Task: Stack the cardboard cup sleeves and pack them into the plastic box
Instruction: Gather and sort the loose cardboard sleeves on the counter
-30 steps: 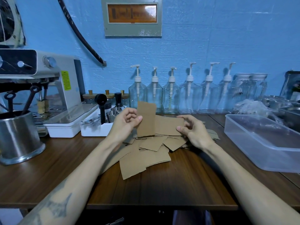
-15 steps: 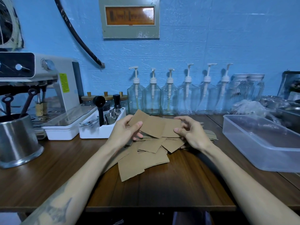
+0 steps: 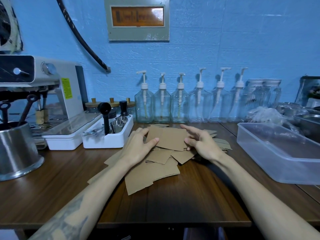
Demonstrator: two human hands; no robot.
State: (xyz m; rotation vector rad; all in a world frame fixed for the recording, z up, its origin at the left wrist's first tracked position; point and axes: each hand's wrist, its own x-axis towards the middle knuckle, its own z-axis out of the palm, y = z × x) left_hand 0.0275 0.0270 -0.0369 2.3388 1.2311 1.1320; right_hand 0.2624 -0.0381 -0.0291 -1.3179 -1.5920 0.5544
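A loose heap of flat brown cardboard cup sleeves (image 3: 155,170) lies on the wooden table (image 3: 181,201). On top of the heap, two overlapping sleeves (image 3: 167,138) are held flat between my hands. My left hand (image 3: 138,146) pinches their left edge with thumb on top. My right hand (image 3: 200,142) grips their right edge, index finger stretched out over them. The clear plastic box (image 3: 277,153) stands at the right with nothing visible inside it.
A white tray of metal cups and a black scoop (image 3: 107,134) sits left of the heap, with an espresso machine (image 3: 43,94) and a steel pot (image 3: 17,149) further left. Glass pump bottles (image 3: 180,101) line the blue wall. Steel containers (image 3: 308,122) stand behind the box.
The sleeve that my left hand held upright has been lowered and laid flat over the one in my right hand. Both hands now hold the pair low on the heap.
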